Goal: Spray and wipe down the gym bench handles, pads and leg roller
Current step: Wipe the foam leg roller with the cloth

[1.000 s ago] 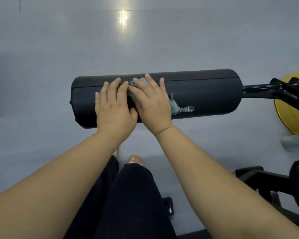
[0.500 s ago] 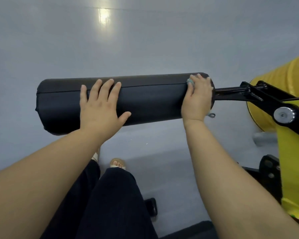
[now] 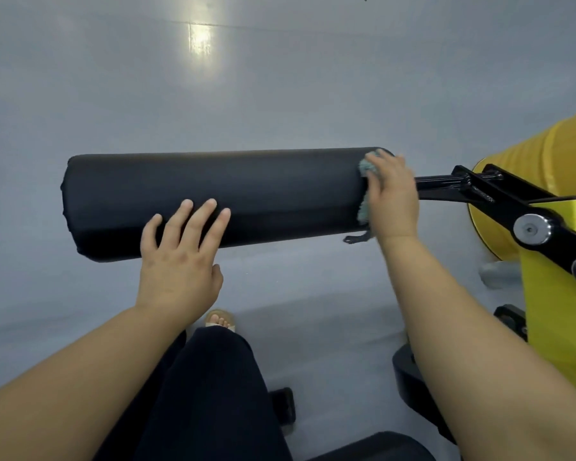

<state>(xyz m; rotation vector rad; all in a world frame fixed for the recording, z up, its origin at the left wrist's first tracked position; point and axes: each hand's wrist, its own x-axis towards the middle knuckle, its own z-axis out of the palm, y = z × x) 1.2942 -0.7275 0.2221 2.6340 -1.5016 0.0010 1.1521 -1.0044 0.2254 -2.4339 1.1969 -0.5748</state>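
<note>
Black padded leg roller (image 3: pixel 213 194): right hand (image 3: pixel 393 201) presses a teal cloth (image 3: pixel 366 168) against its right end; left hand (image 3: pixel 180 261), fingers spread, rests on the near side.

Floor (image 3: pixel 280 94) beyond and left of the roller (image 3: pixel 213 194) lies open. Right of the roller, the black bar (image 3: pixel 439 186) and yellow frame (image 3: pixel 552 294) block passage. Under the roller, a knee (image 3: pixel 220 361) and foot (image 3: pixel 221 320) narrow the gap.
</note>
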